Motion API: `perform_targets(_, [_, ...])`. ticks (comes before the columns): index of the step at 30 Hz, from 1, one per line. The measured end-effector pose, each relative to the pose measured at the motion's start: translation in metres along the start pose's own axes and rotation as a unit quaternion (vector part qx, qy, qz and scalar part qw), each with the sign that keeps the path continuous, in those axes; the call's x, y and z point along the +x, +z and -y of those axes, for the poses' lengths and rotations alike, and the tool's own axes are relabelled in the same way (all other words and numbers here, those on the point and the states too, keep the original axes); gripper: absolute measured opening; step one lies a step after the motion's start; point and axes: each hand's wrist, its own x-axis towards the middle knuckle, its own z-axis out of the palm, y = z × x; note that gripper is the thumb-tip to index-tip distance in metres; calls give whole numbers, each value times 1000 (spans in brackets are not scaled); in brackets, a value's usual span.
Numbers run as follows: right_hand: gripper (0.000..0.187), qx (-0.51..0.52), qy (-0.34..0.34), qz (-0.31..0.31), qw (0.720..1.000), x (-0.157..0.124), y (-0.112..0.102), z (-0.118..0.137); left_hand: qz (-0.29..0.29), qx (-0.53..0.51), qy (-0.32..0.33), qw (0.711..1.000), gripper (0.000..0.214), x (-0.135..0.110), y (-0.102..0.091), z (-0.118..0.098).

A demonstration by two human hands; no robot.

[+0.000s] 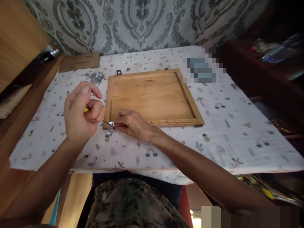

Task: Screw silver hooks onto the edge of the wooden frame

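A shallow wooden tray-like frame [152, 98] lies flat on a table covered with a white printed cloth [225, 126]. My left hand [79, 114] is closed around a screwdriver with a yellow handle, whose thin metal shaft [106, 122] points at the frame's near left corner. My right hand [134, 123] rests at that corner with its fingers pinched on a small metal bracket [110, 129], holding it against the wood.
A heap of small metal fittings [95, 77] lies behind the frame's left side. A flat brown board [79, 61] lies at the far left of the table. A wooden cabinet [16, 34] stands at left; patterned wallpaper is behind. Dark furniture stands at right.
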Motion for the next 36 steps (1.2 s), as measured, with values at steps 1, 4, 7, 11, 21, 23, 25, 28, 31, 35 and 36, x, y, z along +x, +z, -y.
perform_targets(1, [12,2,-2,1,1000,0,0,0,26,-2,-11,1000,23,3,-3,0])
perform_targets(4, [14,14,-6,4,1000,0,1,0,101,-16,-47,994,17,13,-13,1])
perform_targets(7, [15,13,-10,3,1000,0,1,-1,118,-26,-58,991,15,19,-19,3])
perform_targets(11, [16,13,-7,-2,1000,0,2,-2,63,4,-38,997,26,15,-15,4])
perform_targets(21, [14,4,-9,2,1000,-1,-2,1,-40,-6,10,999,39,3,7,5])
perform_targets(23, [12,2,-6,5,1000,-1,-3,1,-5,7,5,1000,39,7,7,7])
perform_targets(25, [12,6,-6,7,1000,-1,-3,0,43,4,-7,999,41,12,3,10])
perform_targets(28, [13,14,-15,1,1000,-2,-2,-2,142,-33,-30,989,40,20,-6,11])
perform_targets(31, [14,27,-21,-6,999,-3,-2,-3,214,-53,-58,974,39,23,-13,11])
perform_targets(35, [14,31,-16,-8,999,-3,-1,-3,149,-24,-37,988,36,20,-14,9])
perform_targets(36, [15,28,-16,-7,999,-2,-1,-3,106,-9,-19,994,36,18,-13,10])
